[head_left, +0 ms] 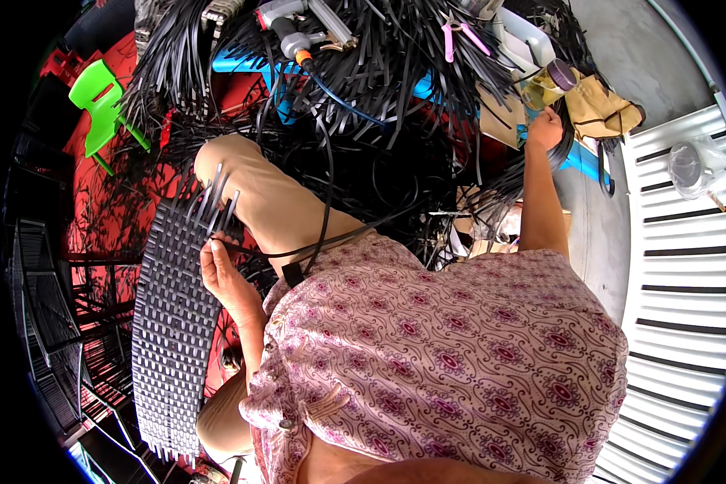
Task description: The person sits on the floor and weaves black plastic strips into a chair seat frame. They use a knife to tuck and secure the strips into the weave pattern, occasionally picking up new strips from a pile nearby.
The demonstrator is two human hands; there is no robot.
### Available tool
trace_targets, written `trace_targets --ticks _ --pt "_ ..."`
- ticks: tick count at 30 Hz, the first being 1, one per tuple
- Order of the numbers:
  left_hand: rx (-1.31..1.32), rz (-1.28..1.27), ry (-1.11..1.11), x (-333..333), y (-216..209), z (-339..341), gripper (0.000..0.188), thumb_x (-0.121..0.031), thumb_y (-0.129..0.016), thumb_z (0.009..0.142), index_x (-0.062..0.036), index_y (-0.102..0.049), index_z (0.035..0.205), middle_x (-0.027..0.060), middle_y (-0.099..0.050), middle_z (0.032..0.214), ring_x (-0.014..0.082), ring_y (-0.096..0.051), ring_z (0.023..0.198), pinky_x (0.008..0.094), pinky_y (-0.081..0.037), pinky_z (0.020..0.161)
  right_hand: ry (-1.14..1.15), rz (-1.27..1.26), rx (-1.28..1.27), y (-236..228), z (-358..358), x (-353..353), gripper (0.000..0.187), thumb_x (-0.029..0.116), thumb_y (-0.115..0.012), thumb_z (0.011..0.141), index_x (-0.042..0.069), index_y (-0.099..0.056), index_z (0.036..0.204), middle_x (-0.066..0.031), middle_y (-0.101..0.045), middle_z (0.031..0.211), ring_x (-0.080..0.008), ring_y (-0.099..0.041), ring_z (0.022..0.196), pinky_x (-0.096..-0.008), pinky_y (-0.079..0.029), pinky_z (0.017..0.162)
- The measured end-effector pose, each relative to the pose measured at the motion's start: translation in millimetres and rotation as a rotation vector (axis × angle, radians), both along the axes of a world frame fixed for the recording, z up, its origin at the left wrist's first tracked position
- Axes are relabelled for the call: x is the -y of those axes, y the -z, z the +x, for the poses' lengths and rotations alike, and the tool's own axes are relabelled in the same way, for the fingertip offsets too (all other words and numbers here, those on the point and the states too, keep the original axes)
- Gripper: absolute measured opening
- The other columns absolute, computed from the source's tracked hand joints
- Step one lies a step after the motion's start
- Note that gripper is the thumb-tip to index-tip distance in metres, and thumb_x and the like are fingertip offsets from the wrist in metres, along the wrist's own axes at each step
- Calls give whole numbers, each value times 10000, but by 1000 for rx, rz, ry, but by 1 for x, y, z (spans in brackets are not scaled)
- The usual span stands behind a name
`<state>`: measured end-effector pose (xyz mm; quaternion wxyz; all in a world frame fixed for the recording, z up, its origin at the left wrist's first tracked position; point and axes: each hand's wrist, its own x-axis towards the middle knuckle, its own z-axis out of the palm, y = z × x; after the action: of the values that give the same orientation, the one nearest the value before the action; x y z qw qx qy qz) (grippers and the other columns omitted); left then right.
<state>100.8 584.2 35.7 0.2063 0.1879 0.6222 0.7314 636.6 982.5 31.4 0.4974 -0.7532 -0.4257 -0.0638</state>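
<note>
My left hand (224,276) pinches a flat black plastic strip (298,248) by the upper end of a woven grey-black panel (173,323). The panel stands along my left side, with loose strip ends (210,202) sticking out at its top. From my fingers the strip runs right across my lap toward the dark heap. My right hand (547,129), arm stretched out to the far right, is closed just below a jar with a purple lid (560,75). Whatever lies inside its fingers is too small to make out, and I cannot tell whether it touches the jar.
Bunches of black strips (395,56) cover a blue bench (242,63). An air-powered tool (286,32) with a blue hose and pink-handled cutters (448,40) lie on them. A tan bag (601,109) sits beyond my right hand. A green chair (103,105) and black frames (48,298) stand left.
</note>
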Motion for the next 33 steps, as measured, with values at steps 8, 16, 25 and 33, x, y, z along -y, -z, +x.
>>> trace_targets --ticks 8,16,25,33 --pt "40 18 -25 9 -6 -2 201 -175 -545 1055 -18 -665 1015 18 -657 933 82 -578 836 230 -471 793 -21 -588 363 6 14 -17 347 355 -603 868 130 -771 1071 -172 -729 1133 -369 -706 1024 -470 -559 879" --pt "75 51 -6 -2 3 -7 223 -200 -559 1048 -30 -699 1010 -29 -646 868 44 -504 747 208 -407 701 -72 -748 405 -12 63 -28 473 378 -689 768 1 -740 1050 -243 -723 1074 -380 -714 986 -457 -560 845" --pt "93 20 -46 2 12 -19 213 -242 -604 1028 -60 -710 1059 -58 -606 855 23 -480 725 185 -391 633 -242 -344 -444 -56 26 -1 227 242 -743 756 44 -657 823 -100 -644 718 -251 -615 573 -388 -513 508" --pt "231 24 112 16 -2 -17 181 -169 -659 975 -16 -702 1061 13 -672 828 84 -594 733 237 -480 694 -1405 -173 -1459 -102 -193 54 75 61 -576 978 9 -612 1019 -130 -677 981 -196 -641 854 -310 -512 744"
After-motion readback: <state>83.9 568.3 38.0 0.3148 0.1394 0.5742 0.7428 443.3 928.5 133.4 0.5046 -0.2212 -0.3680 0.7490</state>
